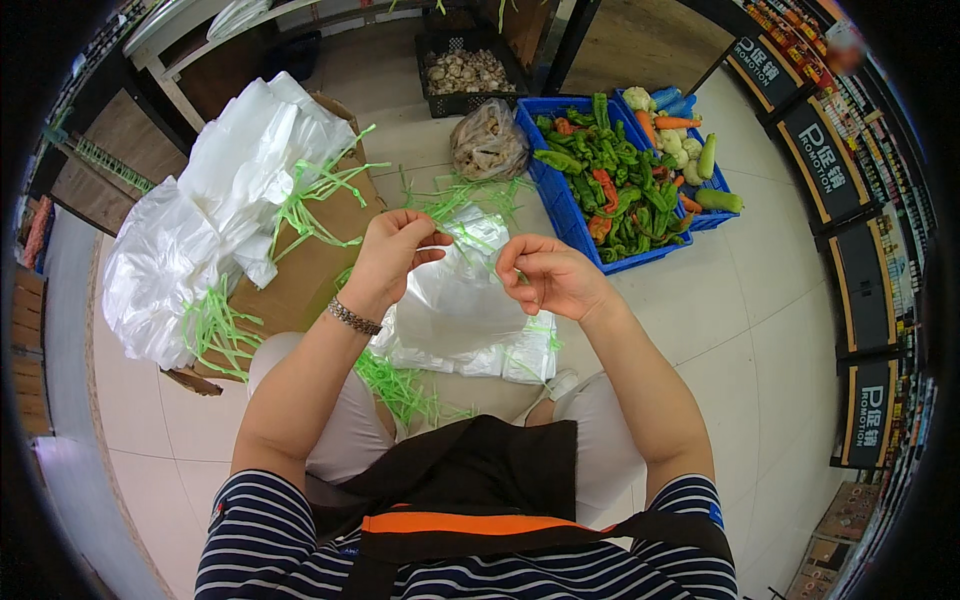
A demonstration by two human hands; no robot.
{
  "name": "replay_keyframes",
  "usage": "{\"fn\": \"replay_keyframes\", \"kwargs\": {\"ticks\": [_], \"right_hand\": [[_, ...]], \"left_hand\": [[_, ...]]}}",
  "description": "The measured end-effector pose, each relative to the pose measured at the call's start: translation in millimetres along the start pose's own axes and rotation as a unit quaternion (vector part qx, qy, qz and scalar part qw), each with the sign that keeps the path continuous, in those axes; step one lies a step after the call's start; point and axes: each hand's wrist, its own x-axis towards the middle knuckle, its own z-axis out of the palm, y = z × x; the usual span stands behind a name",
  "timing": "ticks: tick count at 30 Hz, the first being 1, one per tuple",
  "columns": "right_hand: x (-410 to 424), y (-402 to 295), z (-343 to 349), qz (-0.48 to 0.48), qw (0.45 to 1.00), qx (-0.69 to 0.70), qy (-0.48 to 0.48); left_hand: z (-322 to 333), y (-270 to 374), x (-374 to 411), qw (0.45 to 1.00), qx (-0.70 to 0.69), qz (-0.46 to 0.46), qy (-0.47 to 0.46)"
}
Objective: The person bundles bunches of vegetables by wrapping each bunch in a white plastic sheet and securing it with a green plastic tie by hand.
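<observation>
A thin strand of green plastic twine [469,241] stretches between my fingertips, above a flat stack of translucent white plastic bags [457,315] on the floor. One end is pinched in my left hand [401,251], which wears a metal-band watch at the wrist. My right hand [553,274] has its fingers curled at the other end of the strand; its exact grip is partly hidden. More green twine ties [397,386] lie in a loose heap by my left knee, and others are scattered beyond the stack.
To the left, bundles of white plastic bags [225,195] with green ties rest on cardboard [315,262]. Ahead are a bag of brownish produce [489,139] and a black crate of mushroom-like pieces [469,71]. Blue crates [574,225] hold peppers [615,172] and mixed vegetables. Store shelves [862,285] line the right.
</observation>
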Motion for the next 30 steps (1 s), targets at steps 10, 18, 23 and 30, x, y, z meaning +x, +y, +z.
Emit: {"fn": "replay_keyframes", "kwargs": {"ticks": [10, 18, 23, 30], "right_hand": [[-8, -20, -2, -0.011, 0.978, -0.168, 0.126], [-13, -21, 2, 0.027, 0.967, -0.245, 0.07], [-17, -9, 2, -0.09, 0.993, 0.021, -0.076], [-21, -18, 10, -0.137, 0.99, 0.023, 0.0]], "left_hand": [[-3, 3, 0, 0.996, 0.035, 0.081, 0.001], [2, 3, -3, 0.991, 0.103, 0.087, -0.014], [9, 5, -6, 0.992, 0.098, 0.081, -0.021], [5, 7, -3, 0.993, 0.078, 0.091, -0.014]]}}
